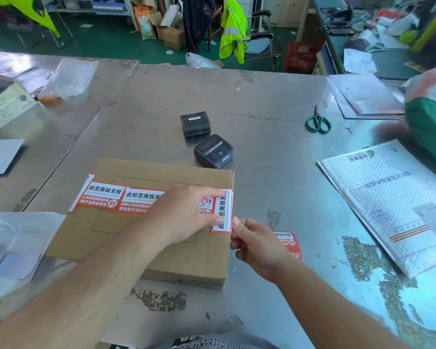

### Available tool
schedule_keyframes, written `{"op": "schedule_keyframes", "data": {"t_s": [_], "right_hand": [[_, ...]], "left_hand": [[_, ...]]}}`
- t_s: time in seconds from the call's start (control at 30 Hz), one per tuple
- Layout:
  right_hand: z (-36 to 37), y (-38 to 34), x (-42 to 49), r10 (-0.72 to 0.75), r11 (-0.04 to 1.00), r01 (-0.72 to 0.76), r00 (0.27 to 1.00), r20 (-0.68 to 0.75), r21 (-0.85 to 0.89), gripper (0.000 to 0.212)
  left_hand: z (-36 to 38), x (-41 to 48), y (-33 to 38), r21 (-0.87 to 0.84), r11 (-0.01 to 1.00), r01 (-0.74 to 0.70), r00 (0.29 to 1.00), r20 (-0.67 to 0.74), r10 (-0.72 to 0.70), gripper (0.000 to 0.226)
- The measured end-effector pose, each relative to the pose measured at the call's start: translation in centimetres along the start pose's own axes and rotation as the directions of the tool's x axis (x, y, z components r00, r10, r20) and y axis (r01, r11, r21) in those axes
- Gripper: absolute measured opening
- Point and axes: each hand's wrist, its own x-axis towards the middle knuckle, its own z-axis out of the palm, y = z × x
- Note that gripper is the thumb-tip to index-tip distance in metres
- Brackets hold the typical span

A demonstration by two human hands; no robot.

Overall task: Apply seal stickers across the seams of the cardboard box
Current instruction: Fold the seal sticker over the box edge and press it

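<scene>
**Sticker pressed over the right edge of the box**

A flat brown cardboard box (86, 235) lies on a dull, scratched steel table (262, 185), close to the person. A dashed green rectangle is printed on its top. Two rectangular red-and-white stickers (101, 196) with glossy paper faces and black characters sit in a row across the top, the left one folding over the left edge.

The left hand (184, 210) lies flat on the box top. Its fingers are straight and press a third seal sticker (222, 212), which stands the long way at the right edge of the box.

The right hand (257, 248) is just beside this edge, with its fingers curled and the thumb tip at the lower corner of the sticker. A red-and-white sticker sheet (290, 244) shows behind this hand; I cannot tell if the hand grips it.

Beyond the box stand two small black printers (214, 151) with rounded corners. Green-handled scissors (318, 121) lie further right, and a white bubble mailer (388, 202) with a bumpy surface is at the right.
</scene>
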Motion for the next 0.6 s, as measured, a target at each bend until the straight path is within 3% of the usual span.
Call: {"op": "schedule_keyframes", "data": {"t_s": [0.07,0.27,0.6], "right_hand": [[-0.3,0.6,-0.1,0.006,1.000,-0.006,1.000,0.028,0.003,0.052],[-0.5,1.0,-0.2,-0.015,1.000,0.014,0.998,0.060,0.026,0.036],[0.4,-1.2,1.6,0.079,0.994,-0.087,0.991,-0.106,-0.072,0.054]], "left_hand": [[0.0,0.1,-0.1,0.000,1.000,-0.016,1.000,0.021,0.016,0.058],[0.0,0.5,-0.2,0.060,0.997,-0.045,0.994,0.098,0.039,0.080],[-0.1,0.6,-0.1,0.056,0.998,-0.038,0.990,0.138,0.030,0.088]]}}
